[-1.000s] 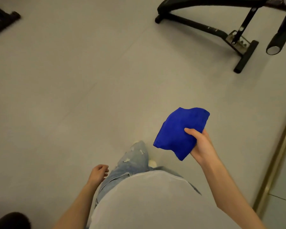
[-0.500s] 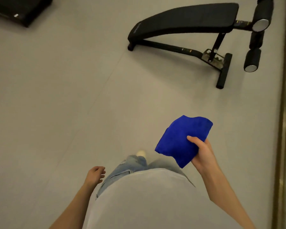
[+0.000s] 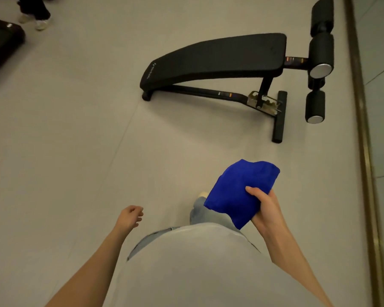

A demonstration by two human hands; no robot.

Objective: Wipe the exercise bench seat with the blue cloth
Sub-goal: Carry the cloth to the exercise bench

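Note:
A black exercise bench (image 3: 217, 56) with a long curved padded seat stands on the floor ahead of me, its foam rollers (image 3: 319, 56) at the right end. My right hand (image 3: 267, 209) holds a folded blue cloth (image 3: 237, 191) at waist height, well short of the bench and not touching it. My left hand (image 3: 130, 216) hangs at my side with its fingers loosely curled, holding nothing.
A brass-coloured floor strip (image 3: 361, 129) runs along the right, close to the rollers. A black piece of equipment (image 3: 0, 43) sits at the far left. Another person's feet (image 3: 37, 16) stand at the top left. Pale grey floor (image 3: 75, 129) lies between me and the bench.
The bench has come fully into view and nearer as I walk towards it. The cloth stays in my right hand; my left hand has swung slightly forward.

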